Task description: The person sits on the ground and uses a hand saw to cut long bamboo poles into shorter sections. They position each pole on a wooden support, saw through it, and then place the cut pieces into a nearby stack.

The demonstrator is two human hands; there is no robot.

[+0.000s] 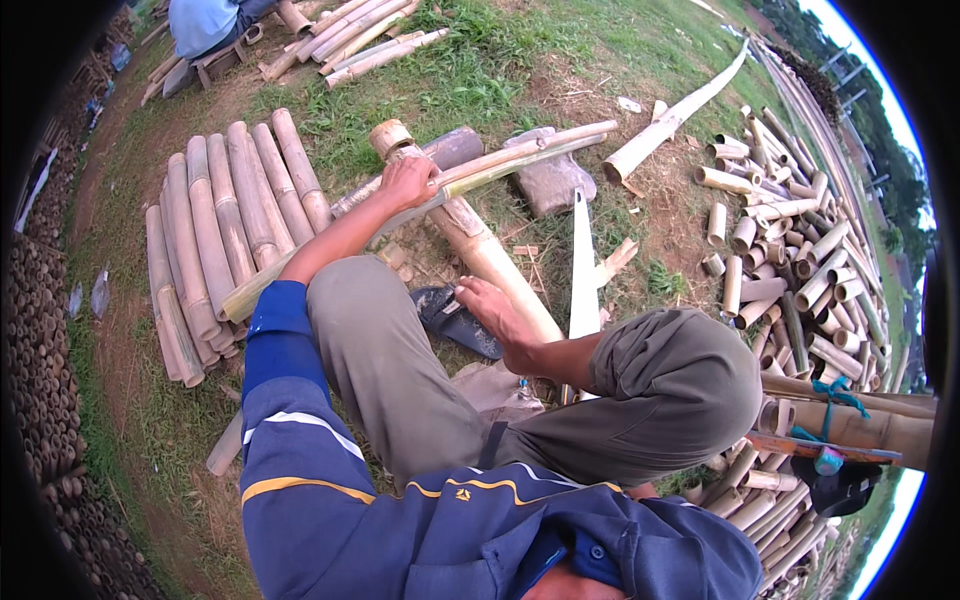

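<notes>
My left hand (pixel 408 182) is closed around a long bamboo pole (pixel 530 150). That pole slants from beside my left knee up to the far right, crossing over a thicker bamboo log (pixel 480 250). My bare foot (pixel 495 315) presses against the log's near part, with a black sandal (pixel 455 320) beside it. A handsaw (pixel 583 270) with a long pale blade points away from me; its lower end disappears beneath my bent right leg. My right hand does not show; only a bit of skin appears below that leg.
Cut bamboo lengths (pixel 230 210) lie side by side at left. A large heap of short bamboo pieces (pixel 790 270) fills the right. A flat stone (pixel 552 185) sits under the pole's far part. A person in blue (pixel 205 25) sits at the far left.
</notes>
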